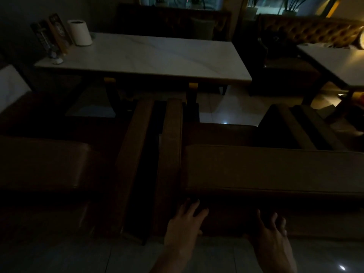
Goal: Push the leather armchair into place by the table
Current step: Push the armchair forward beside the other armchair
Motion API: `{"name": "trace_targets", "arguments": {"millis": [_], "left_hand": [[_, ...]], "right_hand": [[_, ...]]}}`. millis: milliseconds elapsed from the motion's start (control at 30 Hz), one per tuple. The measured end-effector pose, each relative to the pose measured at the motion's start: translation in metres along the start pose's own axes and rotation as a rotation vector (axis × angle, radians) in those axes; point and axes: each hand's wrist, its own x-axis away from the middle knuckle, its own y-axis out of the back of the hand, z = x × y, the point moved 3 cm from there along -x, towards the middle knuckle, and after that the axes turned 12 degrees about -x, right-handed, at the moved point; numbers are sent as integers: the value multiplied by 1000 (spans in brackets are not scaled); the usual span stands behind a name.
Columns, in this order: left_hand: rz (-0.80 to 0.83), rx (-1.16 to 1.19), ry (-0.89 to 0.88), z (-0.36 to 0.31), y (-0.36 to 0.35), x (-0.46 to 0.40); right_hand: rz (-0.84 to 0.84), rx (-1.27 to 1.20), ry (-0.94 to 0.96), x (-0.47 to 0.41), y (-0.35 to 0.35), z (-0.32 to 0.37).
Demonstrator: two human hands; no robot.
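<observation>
Left hand (184, 223): open, fingers spread, laid flat against the rear face of the backrest, near its left corner; gripping nothing
Right hand (272, 233): open, fingers fanned and slightly curled, at or just off the same rear face, to the right of the left hand; contact too dark to confirm
Leather armchair (271, 168): straight ahead of both hands, back turned to them, padded top edge just beyond the fingertips, left armrest running forward toward the table
Table (157, 56): beyond the armchair, pale marble-look top, near edge well ahead of the hands with open floor between it and the seat front
Neighbouring armchair (45, 164): left of the left hand, just beside the task chair with a narrow dark gap between armrests, sitting closer in under the table
Reason for hand placement: flat palms low on the backrest likely spread force for a forward shove, no grasp needed
Judged progress: chair looks short of its place, behind its neighbour's line
Risk: armrests rubbing in the narrow gap if the push veers left
Paper roll (80, 32): far ahead and left of the left hand, upright at the table's far corner
Menu stands (51, 34): beside the roll; printing too dim to read
Brands or writing: none legible
</observation>
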Motion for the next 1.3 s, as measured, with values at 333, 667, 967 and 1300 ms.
{"name": "trace_targets", "arguments": {"millis": [333,667,967,1300], "left_hand": [[-82,9,95,17,9,-4],[-169,-2,234,5,-17,-2],[-185,57,321,-9,-19,12],[-127,92,335,-12,-23,17]], "right_hand": [[-205,-99,103,0,8,-10],[-152,55,145,-23,29,-79],[-170,67,160,-11,20,-88],[-72,71,114,-12,21,-85]]}}
